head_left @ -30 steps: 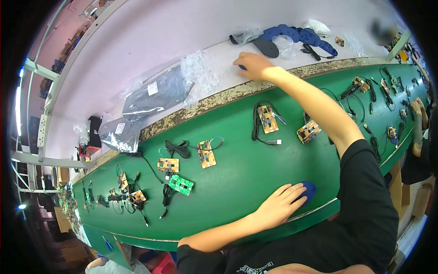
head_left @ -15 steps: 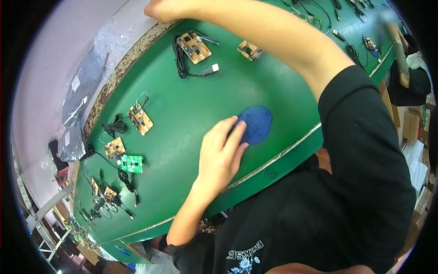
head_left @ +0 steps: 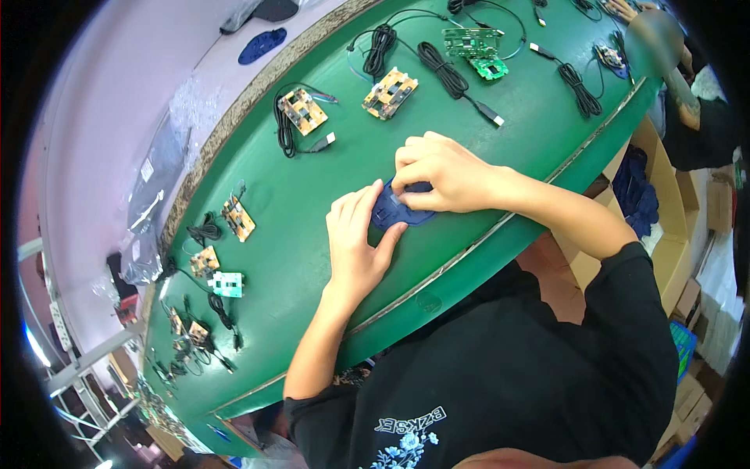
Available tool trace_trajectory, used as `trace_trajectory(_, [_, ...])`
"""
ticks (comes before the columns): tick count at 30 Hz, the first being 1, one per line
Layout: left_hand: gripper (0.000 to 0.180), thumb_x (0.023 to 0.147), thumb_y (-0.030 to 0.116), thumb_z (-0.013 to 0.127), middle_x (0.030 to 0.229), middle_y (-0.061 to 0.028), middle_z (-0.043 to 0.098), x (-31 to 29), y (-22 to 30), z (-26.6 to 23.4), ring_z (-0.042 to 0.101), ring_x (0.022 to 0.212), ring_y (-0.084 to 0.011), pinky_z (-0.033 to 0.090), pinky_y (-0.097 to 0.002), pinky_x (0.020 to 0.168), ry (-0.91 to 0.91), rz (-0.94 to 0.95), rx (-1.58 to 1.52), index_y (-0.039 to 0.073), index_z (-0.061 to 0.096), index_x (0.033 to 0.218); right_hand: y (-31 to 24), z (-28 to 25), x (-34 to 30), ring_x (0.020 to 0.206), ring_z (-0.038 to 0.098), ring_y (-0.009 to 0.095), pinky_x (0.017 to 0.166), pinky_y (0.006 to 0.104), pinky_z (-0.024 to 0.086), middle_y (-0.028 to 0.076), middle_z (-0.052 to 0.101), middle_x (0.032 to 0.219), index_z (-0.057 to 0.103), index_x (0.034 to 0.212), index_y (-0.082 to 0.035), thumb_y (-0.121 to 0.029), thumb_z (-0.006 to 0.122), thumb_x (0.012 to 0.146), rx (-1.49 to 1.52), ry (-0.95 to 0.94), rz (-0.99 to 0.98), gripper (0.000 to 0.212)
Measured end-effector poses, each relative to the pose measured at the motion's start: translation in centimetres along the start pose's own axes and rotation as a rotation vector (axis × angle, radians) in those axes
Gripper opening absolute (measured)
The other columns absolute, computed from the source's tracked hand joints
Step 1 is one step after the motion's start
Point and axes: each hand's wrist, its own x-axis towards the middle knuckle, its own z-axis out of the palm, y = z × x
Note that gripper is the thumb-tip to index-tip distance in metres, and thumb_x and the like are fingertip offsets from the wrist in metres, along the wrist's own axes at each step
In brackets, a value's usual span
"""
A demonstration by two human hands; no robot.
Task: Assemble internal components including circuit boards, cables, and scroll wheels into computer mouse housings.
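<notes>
A flat, roundish dark blue piece [head_left: 386, 213] lies on the green table in front of me. Around its left rim, my left hand [head_left: 355, 238] holds it, fingertips at the far edge and thumb at the near edge. My right hand [head_left: 445, 176] is closed over its far right part, with thumb and forefinger pressed together against its surface. A small greyish patch shows beside those fingertips; what they pinch, if anything, is hidden. Beyond the hands lie two tan circuit boards [head_left: 390, 93] with black cables.
Green circuit boards [head_left: 473, 43] and a coiled cable [head_left: 444, 70] lie farther back. More boards [head_left: 238, 219] and cables spread along the left. Another blue piece [head_left: 262, 46] rests on the pale ledge near plastic bags [head_left: 148, 199]. At right stand a cardboard box [head_left: 664, 258] and another person [head_left: 691, 117].
My right hand has come back from the far left ledge onto the blue piece. The left hand has shifted its hold along the rim. The view has turned, showing more at the far side.
</notes>
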Motion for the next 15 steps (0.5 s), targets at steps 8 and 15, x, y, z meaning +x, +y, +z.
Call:
trace_trajectory(8, [0.066, 0.073, 0.009, 0.085, 0.127, -0.0147, 0.065, 1.0, 0.2, 0.3, 0.056, 0.118, -0.0330, 0.042, -0.0432, 0.105, 0.014, -0.027, -0.025, 0.001, 0.059, 0.133, 0.4, -0.7, -0.8, 0.097, 0.059, 0.025, 0.088, 0.0387, 0.046, 0.005, 0.063, 0.097, 0.070, 0.090, -0.009, -0.022, 0.075, 0.079, 0.017, -0.048, 0.064, 0.017])
trace_trajectory(15, [0.065, 0.075, 0.014, 0.086, 0.127, -0.0145, 0.064, 1.3, 0.3, 0.6, 0.055, 0.117, -0.0336, 0.042, -0.0426, 0.102, 0.024, 0.038, -0.025, 0.001, 0.060, 0.133, 8.7, -12.5, -2.7, 0.105, 0.062, 0.029, 0.097, 0.0404, 0.048, 0.014, 0.065, 0.110, 0.069, 0.110, -0.003, -0.028, 0.079, 0.082, -0.438, 0.771, 0.387, 0.039])
